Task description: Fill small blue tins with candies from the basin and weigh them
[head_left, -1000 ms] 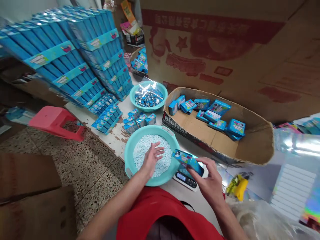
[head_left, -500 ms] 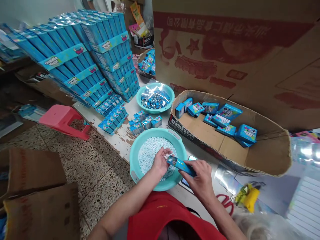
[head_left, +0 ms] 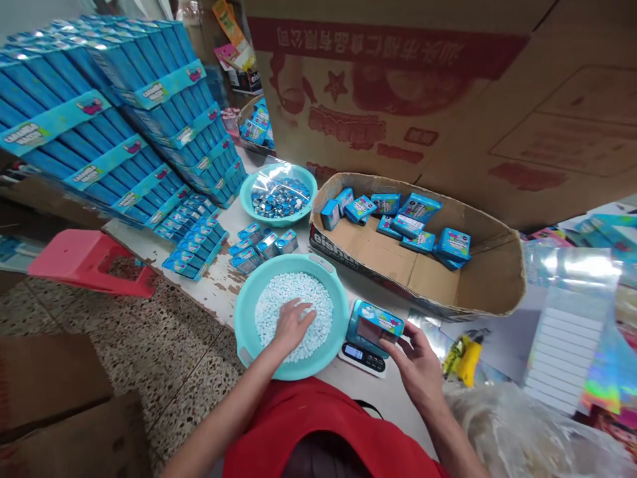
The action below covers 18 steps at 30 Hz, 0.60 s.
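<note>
My left hand point(head_left: 292, 326) rests, fingers apart, on small white candies point(head_left: 293, 285) inside a turquoise basin point(head_left: 245, 302). My right hand point(head_left: 417, 358) grips a small blue candy box point(head_left: 381, 324) by its right end. The box is on or just above a digital kitchen scale point(head_left: 362, 358); whether they touch I cannot tell. The scale's display is lit. Behind the basin stand several small filled boxes point(head_left: 267, 245).
Right of the basin, an open cardboard tray point(head_left: 478, 302) holds blue boxes. Another turquoise bowl point(head_left: 311, 199) contains shiny blue and silver pieces. Tall stacks of blue packs point(head_left: 144, 99) rise at left. A pink stool point(head_left: 74, 262) and a plastic bag point(head_left: 512, 425) are nearby.
My right hand has moved the box from over the basin to the scale. My left hand has left the box's end and gone down onto the candies. The view has swung right.
</note>
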Each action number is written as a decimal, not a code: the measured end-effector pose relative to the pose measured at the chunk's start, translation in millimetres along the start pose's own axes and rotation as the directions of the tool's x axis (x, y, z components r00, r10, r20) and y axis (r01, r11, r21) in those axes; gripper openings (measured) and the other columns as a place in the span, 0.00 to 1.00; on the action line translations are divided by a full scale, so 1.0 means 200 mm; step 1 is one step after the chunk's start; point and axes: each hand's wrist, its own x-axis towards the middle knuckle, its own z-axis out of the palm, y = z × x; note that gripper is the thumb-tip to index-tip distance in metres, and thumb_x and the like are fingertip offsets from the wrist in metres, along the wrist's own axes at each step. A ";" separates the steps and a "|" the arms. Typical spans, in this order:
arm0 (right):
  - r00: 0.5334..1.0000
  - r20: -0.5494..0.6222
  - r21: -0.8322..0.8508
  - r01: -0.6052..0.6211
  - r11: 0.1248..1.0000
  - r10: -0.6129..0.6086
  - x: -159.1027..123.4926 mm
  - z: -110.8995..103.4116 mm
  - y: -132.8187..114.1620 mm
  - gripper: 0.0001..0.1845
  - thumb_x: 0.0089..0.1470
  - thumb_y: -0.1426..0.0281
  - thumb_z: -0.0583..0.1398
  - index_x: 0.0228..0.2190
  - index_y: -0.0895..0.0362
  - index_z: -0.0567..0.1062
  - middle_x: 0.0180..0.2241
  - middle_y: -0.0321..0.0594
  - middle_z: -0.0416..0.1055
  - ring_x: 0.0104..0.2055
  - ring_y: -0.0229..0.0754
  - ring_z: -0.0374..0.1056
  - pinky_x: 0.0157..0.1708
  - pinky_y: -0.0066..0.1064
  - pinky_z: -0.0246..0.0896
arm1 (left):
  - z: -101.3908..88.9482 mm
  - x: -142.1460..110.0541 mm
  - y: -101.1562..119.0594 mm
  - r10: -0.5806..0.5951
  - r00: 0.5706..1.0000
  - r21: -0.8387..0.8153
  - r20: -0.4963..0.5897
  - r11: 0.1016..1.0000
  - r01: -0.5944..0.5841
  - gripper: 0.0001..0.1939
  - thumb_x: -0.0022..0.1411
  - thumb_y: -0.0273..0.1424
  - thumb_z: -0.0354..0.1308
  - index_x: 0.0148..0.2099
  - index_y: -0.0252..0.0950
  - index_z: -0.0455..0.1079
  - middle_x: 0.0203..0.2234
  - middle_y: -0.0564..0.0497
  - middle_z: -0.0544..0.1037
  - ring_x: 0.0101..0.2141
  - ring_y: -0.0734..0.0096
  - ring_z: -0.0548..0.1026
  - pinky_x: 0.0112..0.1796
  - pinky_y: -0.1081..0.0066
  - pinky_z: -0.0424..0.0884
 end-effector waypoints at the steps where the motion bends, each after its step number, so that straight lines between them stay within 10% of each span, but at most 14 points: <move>1: 1.000 -0.004 0.028 -0.009 1.000 0.010 0.00 -0.03 0.04 0.24 0.42 0.58 0.66 0.40 0.54 0.71 0.39 0.41 0.70 0.39 0.44 0.67 0.42 0.40 0.66 | -0.03 0.00 -0.05 0.083 0.996 0.192 -0.040 0.978 -0.074 0.17 0.53 0.40 0.58 0.42 0.36 0.73 0.47 0.42 0.72 0.52 0.53 0.64 0.52 0.55 0.60; 7: 0.997 -0.071 0.090 -0.012 0.996 0.018 0.06 -0.06 0.31 0.21 0.41 0.60 0.66 0.38 0.54 0.69 0.39 0.41 0.68 0.42 0.46 0.66 0.47 0.43 0.64 | -0.12 -0.06 -0.28 0.312 0.949 0.596 0.048 0.753 -0.278 0.17 0.60 0.37 0.51 0.47 0.35 0.71 0.47 0.41 0.72 0.50 0.56 0.67 0.51 0.54 0.63; 18: 0.998 -0.057 -0.004 -0.015 1.000 0.015 0.00 -0.07 0.42 0.31 0.42 0.59 0.66 0.47 0.53 0.64 0.48 0.47 0.64 0.51 0.49 0.62 0.50 0.47 0.60 | -0.10 -0.13 -0.31 0.374 0.921 0.644 0.106 0.680 -0.350 0.15 0.62 0.37 0.47 0.44 0.37 0.72 0.44 0.45 0.74 0.47 0.59 0.70 0.49 0.58 0.66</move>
